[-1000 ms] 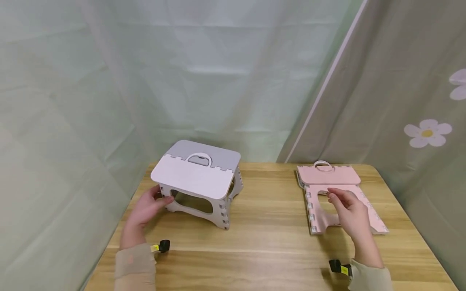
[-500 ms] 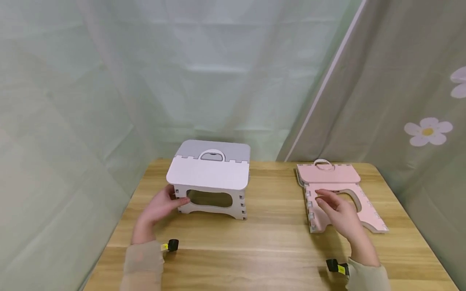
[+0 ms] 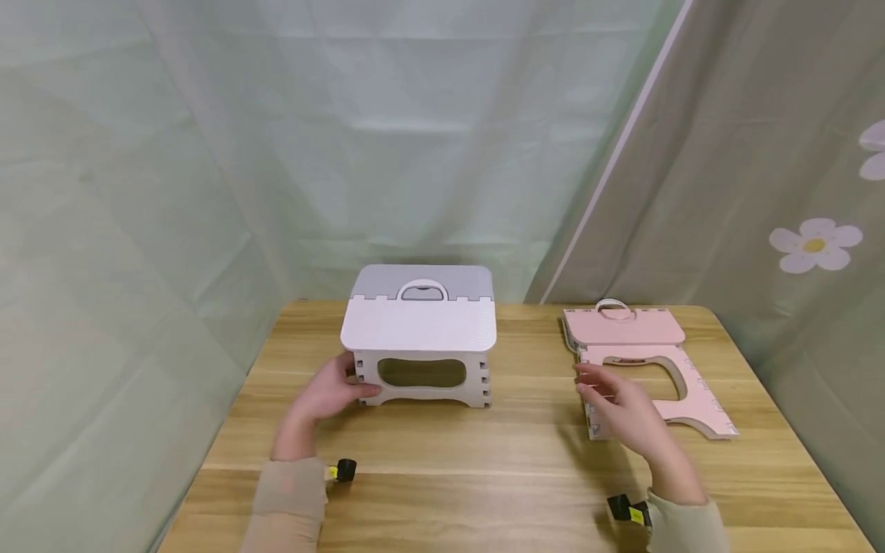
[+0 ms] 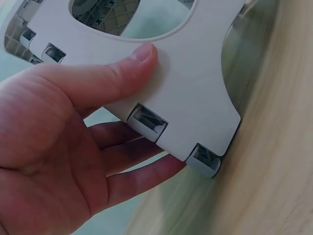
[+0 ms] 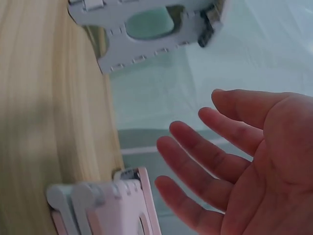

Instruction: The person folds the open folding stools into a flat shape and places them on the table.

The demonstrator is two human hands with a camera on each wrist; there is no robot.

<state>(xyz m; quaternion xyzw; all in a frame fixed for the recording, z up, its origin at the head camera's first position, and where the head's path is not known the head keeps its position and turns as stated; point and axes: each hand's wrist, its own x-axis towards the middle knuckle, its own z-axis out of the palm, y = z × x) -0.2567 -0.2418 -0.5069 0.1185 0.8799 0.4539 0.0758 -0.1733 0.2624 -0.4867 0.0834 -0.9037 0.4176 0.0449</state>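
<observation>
A white and grey folding stool [image 3: 418, 324] stands upright on its legs at the left of the table, its handle loop raised on top. My left hand [image 3: 330, 393] grips its left leg panel [image 4: 195, 93], thumb on the front face and fingers behind the edge. A pink folding stool [image 3: 625, 329] lies partly folded at the right. Above its left edge hovers my right hand [image 3: 625, 415], holding nothing. The right wrist view shows my right hand [image 5: 244, 161] with spread, relaxed fingers, between the white stool [image 5: 146, 29] and the pink stool [image 5: 117, 213].
Both stools rest on a wooden table [image 3: 442, 491] near its back edge. Pale green curtain [image 3: 415, 153] hangs behind and at the left; a grey-green curtain with white flowers [image 3: 816, 246] hangs at the right.
The white stool has moved right and turned so its front faces me squarely, my left hand moving with it. My right hand has shifted left across the pink stool.
</observation>
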